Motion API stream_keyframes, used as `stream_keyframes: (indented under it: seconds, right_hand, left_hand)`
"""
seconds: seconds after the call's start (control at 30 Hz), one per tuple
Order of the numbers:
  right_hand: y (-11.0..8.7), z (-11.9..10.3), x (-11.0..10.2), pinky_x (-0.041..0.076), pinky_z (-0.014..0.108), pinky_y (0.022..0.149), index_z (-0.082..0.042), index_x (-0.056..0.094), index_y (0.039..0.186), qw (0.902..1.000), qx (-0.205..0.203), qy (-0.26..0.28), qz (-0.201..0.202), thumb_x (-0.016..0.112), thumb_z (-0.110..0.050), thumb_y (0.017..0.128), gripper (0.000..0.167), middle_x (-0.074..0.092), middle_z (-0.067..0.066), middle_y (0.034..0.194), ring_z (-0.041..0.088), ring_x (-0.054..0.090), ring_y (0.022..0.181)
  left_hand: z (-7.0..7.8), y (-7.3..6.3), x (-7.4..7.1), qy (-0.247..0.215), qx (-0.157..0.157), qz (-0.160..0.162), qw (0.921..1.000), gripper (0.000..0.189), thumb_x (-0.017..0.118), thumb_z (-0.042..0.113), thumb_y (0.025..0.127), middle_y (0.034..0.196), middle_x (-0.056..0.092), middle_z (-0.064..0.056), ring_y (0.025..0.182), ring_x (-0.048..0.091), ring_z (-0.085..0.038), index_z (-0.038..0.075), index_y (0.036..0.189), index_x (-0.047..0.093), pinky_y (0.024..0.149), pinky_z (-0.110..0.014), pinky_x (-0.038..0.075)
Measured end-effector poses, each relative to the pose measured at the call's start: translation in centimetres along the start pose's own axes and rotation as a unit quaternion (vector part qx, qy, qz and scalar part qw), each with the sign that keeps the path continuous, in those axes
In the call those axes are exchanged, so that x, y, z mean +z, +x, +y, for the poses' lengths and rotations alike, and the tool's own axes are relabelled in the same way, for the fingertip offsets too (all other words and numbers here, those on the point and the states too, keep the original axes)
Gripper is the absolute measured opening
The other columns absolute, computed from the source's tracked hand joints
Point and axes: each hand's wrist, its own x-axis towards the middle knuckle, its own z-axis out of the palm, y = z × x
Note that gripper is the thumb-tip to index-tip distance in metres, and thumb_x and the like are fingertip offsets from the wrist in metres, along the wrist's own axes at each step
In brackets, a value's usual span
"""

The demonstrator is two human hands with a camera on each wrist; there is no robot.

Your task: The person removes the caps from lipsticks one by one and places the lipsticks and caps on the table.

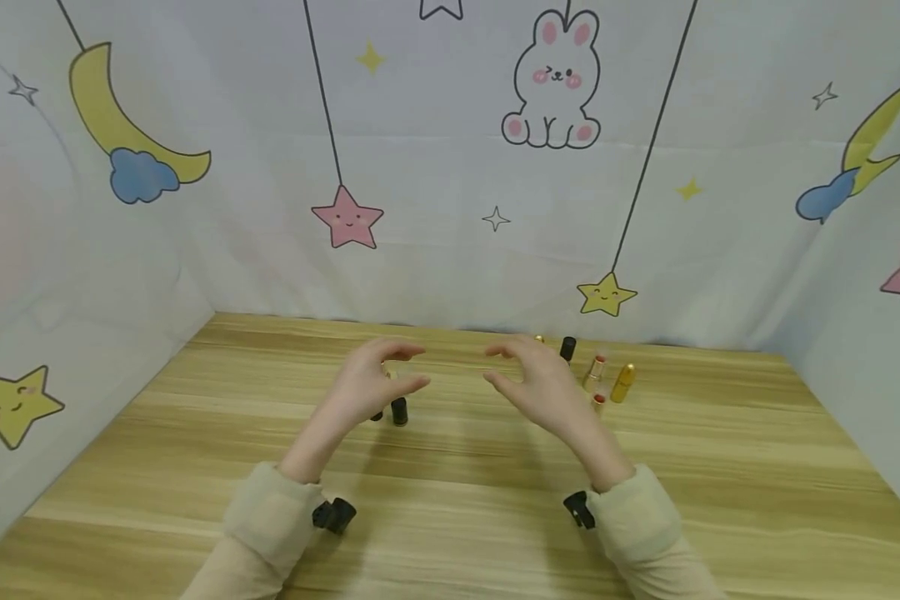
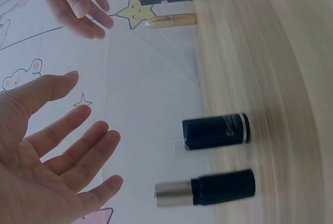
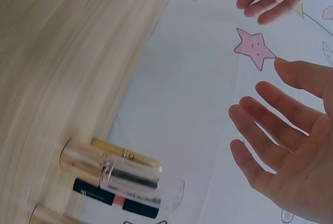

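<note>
My left hand [image 1: 363, 387] hovers above the table's left-middle with fingers loosely bent and nothing in them. Just beneath it stand a black lipstick tube [image 1: 399, 411] and a black-and-gold tube [image 2: 223, 187], partly hidden by the hand in the head view. Facing it across a gap, my right hand [image 1: 543, 387] is likewise raised, fingers relaxed and holding nothing. Close to its right are a gold lipstick tube [image 1: 623, 383], a lipstick with a clear cap [image 1: 594, 375], and a black tube [image 1: 567, 348]. Another red-tipped lipstick [image 1: 598, 403] is partly covered by the right wrist.
The tubes stand upright on a wood-grain table [image 1: 450, 533]. A white cloth backdrop [image 1: 435, 275] with printed stars and a rabbit rises behind and at both sides. Black camera mounts [image 1: 335, 516] sit at the wrists beside the cream sleeves [image 1: 273, 512].
</note>
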Motion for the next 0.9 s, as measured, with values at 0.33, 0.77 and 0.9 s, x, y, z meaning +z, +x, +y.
stream_keyframes:
  seconds: [0.33,0.77,0.9]
  right_hand:
    - [-0.9,2.0,-1.4,0.05,0.046,0.091,-0.01,0.065,0.12,0.9999,0.015,-0.003,0.003,0.069,-0.022,0.089,0.034,0.064,0.009,0.123,0.028,0.06,0.112]
    - [-1.5,4.3,-3.2,0.051,0.047,0.088,-0.01,0.064,0.12,0.9995,0.026,-0.013,-0.012,0.07,-0.019,0.088,0.035,0.063,0.011,0.126,0.03,0.062,0.106]
    - [-1.7,5.1,-3.6,0.048,0.053,0.093,-0.01,0.062,0.123,0.998,0.049,-0.018,-0.037,0.069,-0.022,0.088,0.037,0.061,0.011,0.126,0.034,0.058,0.114]
  left_hand:
    - [2.2,1.1,1.8,-0.044,0.011,-0.009,0.999,0.042,0.074,0.024,0.084,0.126,0.064,-0.006,0.12,0.057,-0.025,0.015,0.124,0.064,0.107,-0.044,0.041]
    - [4.0,2.4,5.2,-0.101,0.032,-0.052,0.993,0.04,0.074,0.021,0.084,0.123,0.066,-0.005,0.116,0.06,-0.023,0.014,0.122,0.065,0.103,-0.042,0.045]
    - [4.4,2.7,6.6,-0.127,0.034,-0.079,0.9882,0.041,0.073,0.02,0.085,0.125,0.065,-0.008,0.115,0.06,-0.024,0.013,0.124,0.063,0.101,-0.043,0.047]
